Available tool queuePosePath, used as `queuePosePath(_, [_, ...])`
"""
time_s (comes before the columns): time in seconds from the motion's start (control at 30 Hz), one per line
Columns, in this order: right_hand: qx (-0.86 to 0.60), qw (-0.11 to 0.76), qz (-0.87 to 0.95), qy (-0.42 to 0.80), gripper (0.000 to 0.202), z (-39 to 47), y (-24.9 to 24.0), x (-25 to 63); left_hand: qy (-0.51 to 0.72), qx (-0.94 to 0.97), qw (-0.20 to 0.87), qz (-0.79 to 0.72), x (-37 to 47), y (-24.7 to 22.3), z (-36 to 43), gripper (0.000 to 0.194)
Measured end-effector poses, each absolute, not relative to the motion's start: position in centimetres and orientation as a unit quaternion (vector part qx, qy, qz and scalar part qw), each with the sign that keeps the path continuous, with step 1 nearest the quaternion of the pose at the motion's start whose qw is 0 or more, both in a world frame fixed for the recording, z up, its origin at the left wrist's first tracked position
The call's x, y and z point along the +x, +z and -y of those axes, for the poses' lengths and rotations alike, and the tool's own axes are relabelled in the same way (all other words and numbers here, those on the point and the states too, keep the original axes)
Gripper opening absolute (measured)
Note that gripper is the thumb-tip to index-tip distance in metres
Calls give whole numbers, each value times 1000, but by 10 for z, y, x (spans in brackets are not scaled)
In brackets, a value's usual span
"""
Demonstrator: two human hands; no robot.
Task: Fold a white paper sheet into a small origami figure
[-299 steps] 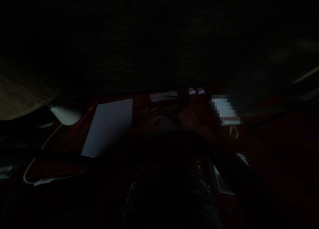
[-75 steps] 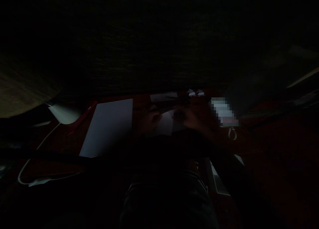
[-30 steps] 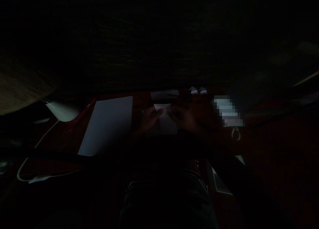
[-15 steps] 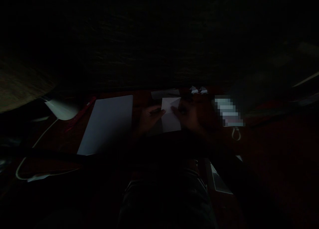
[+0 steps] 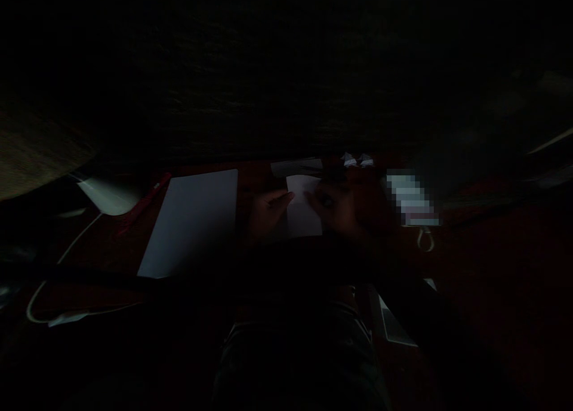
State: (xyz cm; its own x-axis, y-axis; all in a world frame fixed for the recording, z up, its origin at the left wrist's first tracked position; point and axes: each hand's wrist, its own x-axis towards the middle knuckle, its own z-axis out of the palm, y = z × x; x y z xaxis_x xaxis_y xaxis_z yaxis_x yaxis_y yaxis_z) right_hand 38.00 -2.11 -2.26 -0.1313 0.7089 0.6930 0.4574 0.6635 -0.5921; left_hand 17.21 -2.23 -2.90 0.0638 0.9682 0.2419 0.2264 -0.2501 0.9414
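Note:
A small white paper (image 5: pixel 303 214) lies in the middle of a dark reddish surface, between my hands. My left hand (image 5: pixel 271 213) pinches its left edge near the top between thumb and fingers. On the right side, my right hand (image 5: pixel 333 208) has its thumb and curled fingers on the paper's upper right part. The picture is very dark, so the lower parts of both hands and the paper's bottom edge are hard to make out.
A large white sheet (image 5: pixel 194 220) lies left, beside a red object (image 5: pixel 150 199) and a white shape (image 5: pixel 110 196) with a cable. Behind are a pale strip (image 5: pixel 295 167) and small folded papers (image 5: pixel 357 160). Right are a pixelated object (image 5: pixel 412 197) and a flat pale-edged object (image 5: pixel 398 327).
The small paper has shifted slightly left, and its top edge now looks curved. The crease lines seen before no longer show. My right hand's fingers have moved a little over the paper.

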Motion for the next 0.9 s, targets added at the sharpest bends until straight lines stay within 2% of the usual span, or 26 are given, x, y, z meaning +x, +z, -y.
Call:
queuePosePath(0.3, [-408,491,761,116,31,21,-23,383,472,678,332,-454,174,-19,27,39])
queuePosePath(0.5, [-390,489,772,108,37,20,-20,385,484,670,350,-441,172,-23,26,31])
queuePosePath(0.73, [-421,477,765,97,47,21,-19,384,489,633,395,-452,174,-27,25,37])
queuePosePath(0.9, [-422,492,757,90,40,21,-24,385,487,646,377,-452,173,-23,26,32])
